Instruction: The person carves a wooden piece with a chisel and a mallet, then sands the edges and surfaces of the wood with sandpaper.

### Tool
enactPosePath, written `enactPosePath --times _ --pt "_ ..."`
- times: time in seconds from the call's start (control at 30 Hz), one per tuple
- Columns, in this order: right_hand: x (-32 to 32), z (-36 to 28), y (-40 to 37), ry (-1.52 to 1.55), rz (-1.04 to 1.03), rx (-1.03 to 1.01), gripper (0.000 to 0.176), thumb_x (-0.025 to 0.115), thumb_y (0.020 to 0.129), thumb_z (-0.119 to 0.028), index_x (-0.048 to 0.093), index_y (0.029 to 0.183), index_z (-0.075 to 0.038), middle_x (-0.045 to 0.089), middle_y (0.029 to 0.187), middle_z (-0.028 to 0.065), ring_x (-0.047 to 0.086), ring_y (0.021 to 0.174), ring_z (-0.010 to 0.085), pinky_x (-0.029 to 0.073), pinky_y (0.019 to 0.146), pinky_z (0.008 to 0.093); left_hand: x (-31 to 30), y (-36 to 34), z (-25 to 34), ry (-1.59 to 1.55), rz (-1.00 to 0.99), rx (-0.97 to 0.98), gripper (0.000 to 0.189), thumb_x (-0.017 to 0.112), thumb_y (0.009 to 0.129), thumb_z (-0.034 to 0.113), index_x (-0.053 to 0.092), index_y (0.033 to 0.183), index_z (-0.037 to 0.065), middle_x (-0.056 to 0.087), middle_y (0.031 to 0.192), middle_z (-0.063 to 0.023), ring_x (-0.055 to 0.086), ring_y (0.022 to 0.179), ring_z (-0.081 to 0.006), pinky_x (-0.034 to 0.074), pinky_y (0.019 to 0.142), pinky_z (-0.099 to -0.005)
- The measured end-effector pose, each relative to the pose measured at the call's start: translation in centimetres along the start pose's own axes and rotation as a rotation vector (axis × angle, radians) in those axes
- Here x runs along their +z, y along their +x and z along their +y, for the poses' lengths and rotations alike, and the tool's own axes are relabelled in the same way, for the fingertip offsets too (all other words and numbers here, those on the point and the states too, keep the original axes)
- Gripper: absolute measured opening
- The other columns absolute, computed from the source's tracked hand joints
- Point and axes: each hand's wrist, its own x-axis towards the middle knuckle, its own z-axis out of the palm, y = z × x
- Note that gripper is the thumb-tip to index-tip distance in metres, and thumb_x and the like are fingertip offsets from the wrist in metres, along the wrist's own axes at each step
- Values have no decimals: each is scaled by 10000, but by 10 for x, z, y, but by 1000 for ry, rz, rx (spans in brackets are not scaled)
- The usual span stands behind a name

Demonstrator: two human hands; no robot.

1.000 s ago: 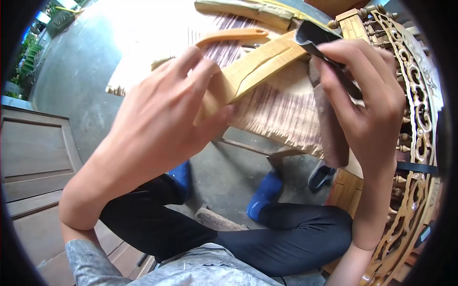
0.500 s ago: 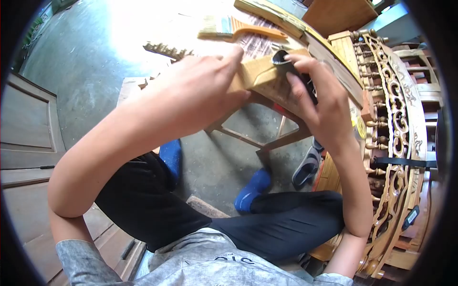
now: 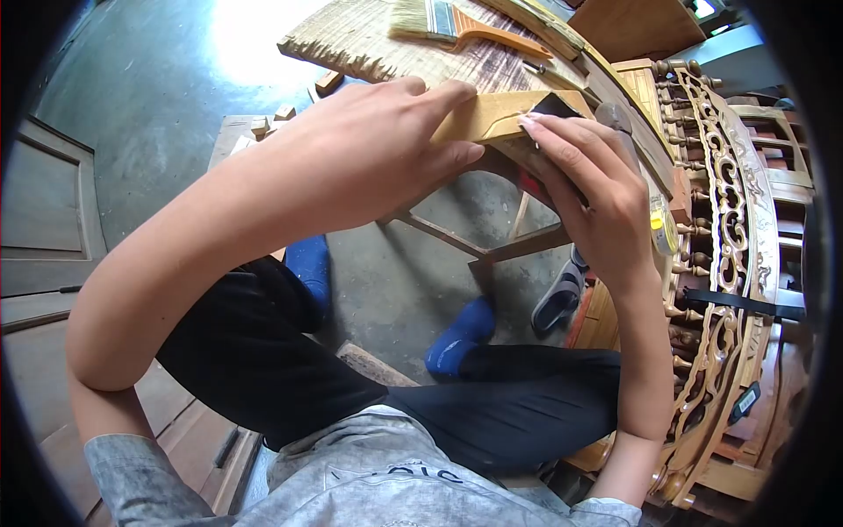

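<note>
My left hand point(image 3: 399, 132) is closed around the left part of a light brown wooden piece point(image 3: 493, 114), fingers over the top and thumb at the near side. A groove or carved line runs along its face. Near the right end of this piece, my right hand point(image 3: 601, 180) pinches a dark sheet that looks like sandpaper point(image 3: 558, 105), bent over the wood's edge. Part of the sheet is hidden under the fingers. Behind the hands, a paintbrush point(image 3: 470, 28) with an orange handle lies on a rough wooden board point(image 3: 351, 39).
A carved wooden railing point(image 3: 724, 193) stands close at the right. Beside it is a yellow tape measure point(image 3: 660, 224). A wooden frame point(image 3: 443, 241) is below the hands, with a grey sandal point(image 3: 562, 297) on the floor. Small wood blocks point(image 3: 261, 126) lie at left.
The dark sheet was curled in my right hand and now lies against the wood's right end. My right fingers have straightened over it. My left hand keeps its hold; the view has shifted slightly.
</note>
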Motion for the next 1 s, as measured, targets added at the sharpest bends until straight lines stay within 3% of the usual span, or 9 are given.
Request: enactPosePath --times 0.27,0.37,0.47,0.5,1.0 --pt "-11 -11 6 -189 -49 -90 319 745 808 -61 765 1124 -98 729 1112 29 677 1060 226 544 884 370 4 -1 5 40 -6 88 661 573 1046 503 436 1528 72 638 1307 -262 660 1164 -425 534 999 -494" --pt "-13 -4 4 -246 -83 -38 316 730 853 -51 756 1164 -94 729 1154 44 672 1089 251 537 905 392 4 3 7 46 -40 70 653 580 1046 483 429 1529 70 641 1294 -265 658 1158 -434 527 1005 -490" --pt "-11 -18 4 -273 -81 -56 323 742 838 -59 756 1158 -98 726 1151 34 671 1087 239 531 906 384 3 2 8 73 -38 85 647 567 1055 482 421 1535 74 646 1288 -260 665 1149 -426 532 1001 -487" --pt "-7 -19 4 -300 -22 -142 276 692 814 -94 754 1083 -81 713 1095 27 670 1062 222 526 902 357 3 1 8 73 -35 98 646 566 1055 484 420 1536 77 648 1286 -259 670 1142 -423 537 994 -487" --pt "-7 -2 0 -279 -25 -110 280 685 827 -110 757 1095 -77 707 1108 27 662 1066 202 513 896 352 6 -3 4 57 14 137 633 551 1059 483 418 1527 76 647 1286 -270 682 1090 -450 552 925 -513"
